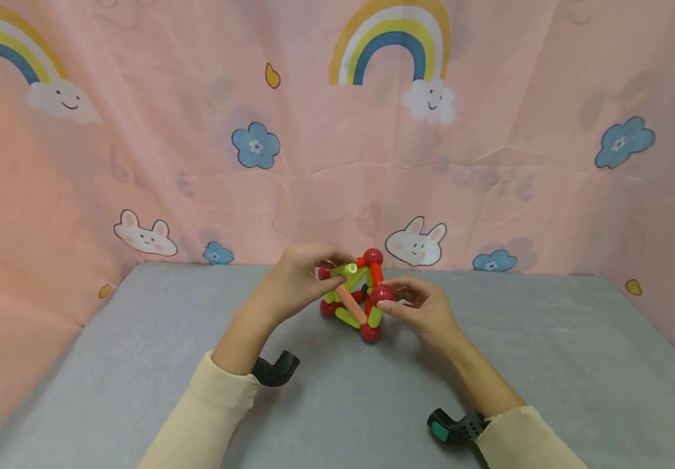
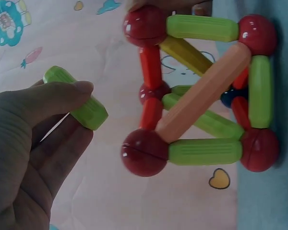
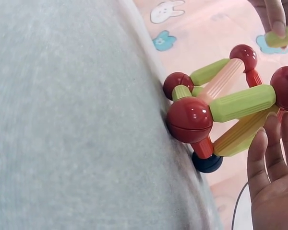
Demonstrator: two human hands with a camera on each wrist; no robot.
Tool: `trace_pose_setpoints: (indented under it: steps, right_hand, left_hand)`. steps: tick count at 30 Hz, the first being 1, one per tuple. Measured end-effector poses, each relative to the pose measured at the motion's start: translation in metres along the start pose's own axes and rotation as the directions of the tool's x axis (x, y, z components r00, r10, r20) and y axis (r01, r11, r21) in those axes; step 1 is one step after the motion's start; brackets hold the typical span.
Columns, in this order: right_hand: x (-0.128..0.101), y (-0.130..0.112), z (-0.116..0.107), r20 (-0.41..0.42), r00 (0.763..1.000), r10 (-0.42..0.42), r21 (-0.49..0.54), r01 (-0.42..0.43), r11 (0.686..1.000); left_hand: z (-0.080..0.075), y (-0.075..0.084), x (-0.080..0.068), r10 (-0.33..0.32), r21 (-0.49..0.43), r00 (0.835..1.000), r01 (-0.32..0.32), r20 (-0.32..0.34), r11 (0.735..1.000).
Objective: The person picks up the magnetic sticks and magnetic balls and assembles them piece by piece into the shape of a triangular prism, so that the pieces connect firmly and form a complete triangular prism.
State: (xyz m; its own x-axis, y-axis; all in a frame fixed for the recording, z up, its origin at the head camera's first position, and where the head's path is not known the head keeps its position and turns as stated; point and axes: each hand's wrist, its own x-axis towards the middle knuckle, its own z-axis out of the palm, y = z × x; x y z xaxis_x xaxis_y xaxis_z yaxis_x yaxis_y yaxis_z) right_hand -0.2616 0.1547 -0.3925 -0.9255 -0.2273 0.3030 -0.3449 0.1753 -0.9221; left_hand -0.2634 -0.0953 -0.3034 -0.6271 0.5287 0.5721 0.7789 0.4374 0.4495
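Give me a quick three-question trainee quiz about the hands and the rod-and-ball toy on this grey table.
1. True or false: the left hand pinches a loose green rod.
2. Which colour is the long diagonal rod across the rod-and-ball structure: A blue, B peach, C black?
3. Fill in: the right hand touches a red ____ on the structure.

Key: 1 true; 2 B; 3 ball.

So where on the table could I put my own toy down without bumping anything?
The grey table is bare on its far right side, beyond the right hand, and on the far left beside the left hand. The middle is crowded: both hands sit close around the stick-and-ball toy, the left one holding a green stick.
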Motion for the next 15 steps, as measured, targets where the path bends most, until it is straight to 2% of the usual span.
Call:
trace_pose_setpoints:
  steps: [6,15]
  right_hand:
    - [0.0,0.0,-0.002,0.002,1.0,-0.009,-0.002,0.009,1.0]
    - [0.001,-0.001,0.0,0.012,1.0,-0.014,0.013,0.014,1.0]
  left_hand:
    - [0.011,-0.003,0.0,0.002,0.071,0.999,-0.006,0.05,0.997]
    - [0.013,-0.006,-0.003,-0.038,0.106,0.997,0.031,0.064,0.994]
